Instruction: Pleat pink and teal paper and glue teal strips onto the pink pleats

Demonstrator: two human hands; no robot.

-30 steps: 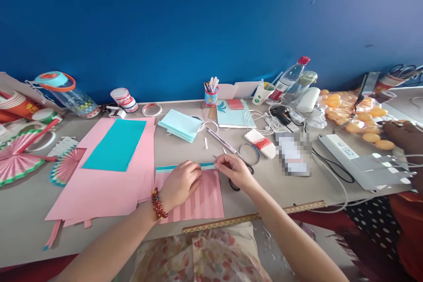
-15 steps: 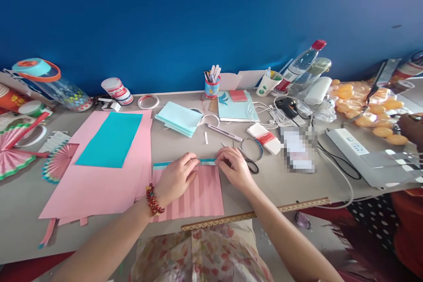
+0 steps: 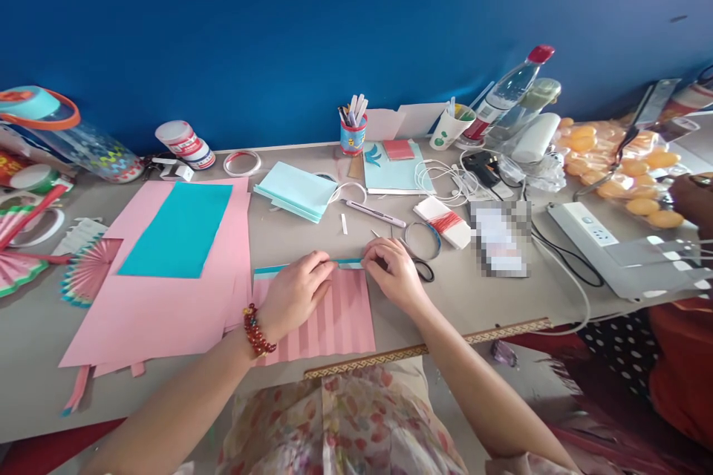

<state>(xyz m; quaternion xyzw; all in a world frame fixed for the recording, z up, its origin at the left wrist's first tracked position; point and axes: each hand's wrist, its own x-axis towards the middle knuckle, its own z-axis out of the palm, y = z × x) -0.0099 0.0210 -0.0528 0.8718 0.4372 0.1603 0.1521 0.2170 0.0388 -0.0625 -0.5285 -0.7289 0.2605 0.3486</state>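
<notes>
A pink paper creased into pleats (image 3: pixel 344 323) lies in front of me, with a narrow teal strip (image 3: pixel 270 270) along its far edge. My left hand (image 3: pixel 295 293) rests over the paper, thumb and fingers pinched together at the middle of that edge. At the right end of the same edge, my right hand (image 3: pixel 394 272) is closed in a pinch. Between the hands a short piece of teal and pale edge shows. Both sets of fingertips partly hide what they grip. Black-handled scissors (image 3: pixel 426 271) lie partly hidden behind my right hand.
Large pink sheets (image 3: pixel 150 319) with a teal sheet (image 3: pixel 177 230) on top lie left. Beyond my hands are pale blue papers (image 3: pixel 295 191), a lilac pen-like tool (image 3: pixel 374 214) and a pen cup (image 3: pixel 353 135). A power strip (image 3: pixel 593 226) and another person's hand (image 3: pixel 694 200) are right.
The whole view has shifted slightly. Both hands stay pinched at the paper's far edge, and a little more pale surface shows beside my right fingertips.
</notes>
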